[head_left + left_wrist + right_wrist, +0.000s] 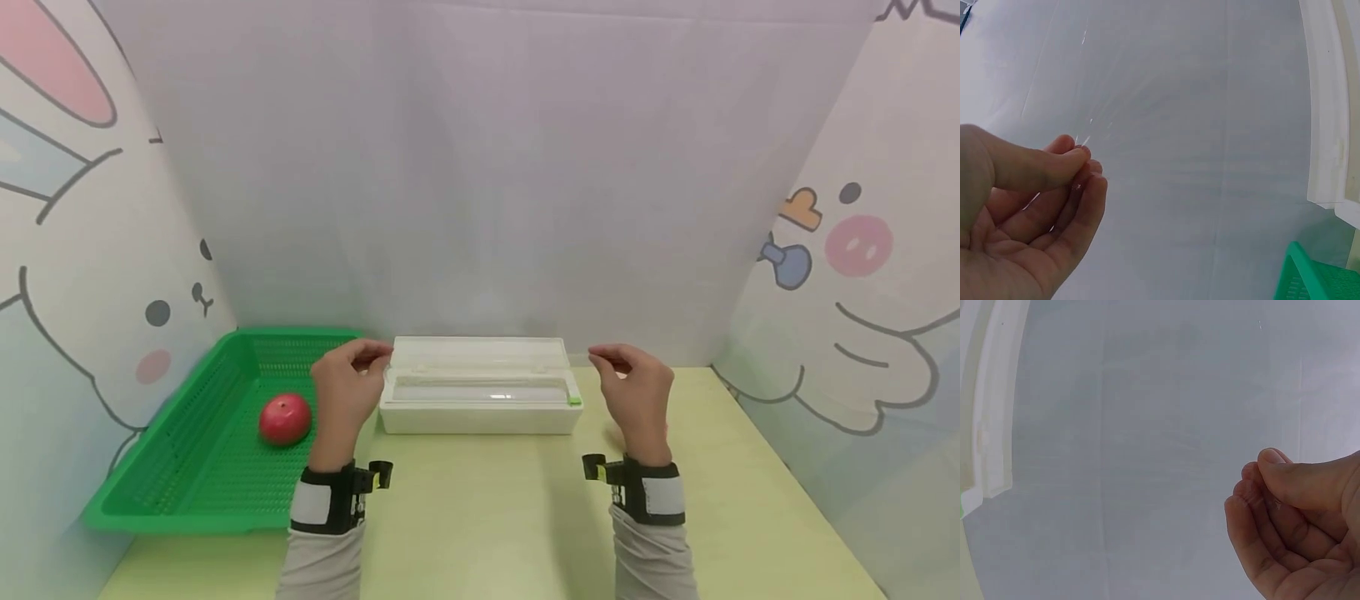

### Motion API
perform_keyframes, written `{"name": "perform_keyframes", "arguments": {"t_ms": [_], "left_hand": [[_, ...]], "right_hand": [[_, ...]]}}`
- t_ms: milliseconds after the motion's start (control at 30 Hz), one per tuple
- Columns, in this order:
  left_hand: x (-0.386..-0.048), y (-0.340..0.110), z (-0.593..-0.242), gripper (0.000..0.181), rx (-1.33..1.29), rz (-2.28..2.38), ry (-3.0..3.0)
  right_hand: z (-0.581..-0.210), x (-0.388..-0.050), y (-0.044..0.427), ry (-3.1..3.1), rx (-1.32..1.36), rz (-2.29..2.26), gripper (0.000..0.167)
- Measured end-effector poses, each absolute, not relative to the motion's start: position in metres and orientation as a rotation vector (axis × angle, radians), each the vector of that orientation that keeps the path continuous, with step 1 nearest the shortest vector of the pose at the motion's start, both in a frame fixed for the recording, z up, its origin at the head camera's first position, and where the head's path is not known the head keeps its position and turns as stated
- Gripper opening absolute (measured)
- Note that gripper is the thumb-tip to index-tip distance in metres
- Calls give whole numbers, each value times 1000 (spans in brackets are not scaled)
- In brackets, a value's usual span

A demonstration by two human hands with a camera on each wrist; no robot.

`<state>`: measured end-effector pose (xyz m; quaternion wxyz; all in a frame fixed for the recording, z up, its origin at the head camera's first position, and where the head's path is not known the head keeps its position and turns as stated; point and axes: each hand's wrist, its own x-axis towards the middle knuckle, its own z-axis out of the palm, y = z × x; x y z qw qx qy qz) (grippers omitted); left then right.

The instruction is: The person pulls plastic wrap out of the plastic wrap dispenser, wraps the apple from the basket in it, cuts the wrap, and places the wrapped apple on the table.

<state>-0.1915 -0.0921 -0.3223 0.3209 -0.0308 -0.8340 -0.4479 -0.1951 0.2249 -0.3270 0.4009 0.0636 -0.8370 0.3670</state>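
Note:
A white plastic wrap dispenser box (pixel 480 419) stands on the table with its lid (pixel 480 352) raised; a roll (pixel 491 393) lies inside and a green slider sits at its right end. Left of the box, my left hand (pixel 349 385) is raised, pinching clear plastic wrap (pixel 1087 140) between thumb and fingertips. Glints and creases fan out from that pinch in the left wrist view. On the other side, my right hand (pixel 636 392) pinches likewise; a shiny bit of film shows at its fingers (pixel 1250 495). The film's full outline is too transparent to make out.
A green basket (pixel 225 522) at the left holds a red round fruit (pixel 285 418). Behind my right hand a pinkish object (pixel 616 433) on the table is mostly hidden. Fabric walls (pixel 480 167) enclose the back and sides.

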Motion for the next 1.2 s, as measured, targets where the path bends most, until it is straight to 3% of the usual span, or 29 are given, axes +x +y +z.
{"name": "perform_keyframes", "arguments": {"t_ms": [1200], "left_hand": [[-164, -90, -291, 8, -172, -1029, -2055]], "right_hand": [[-294, -164, 225, -1958, 223, 881, 8]]}}
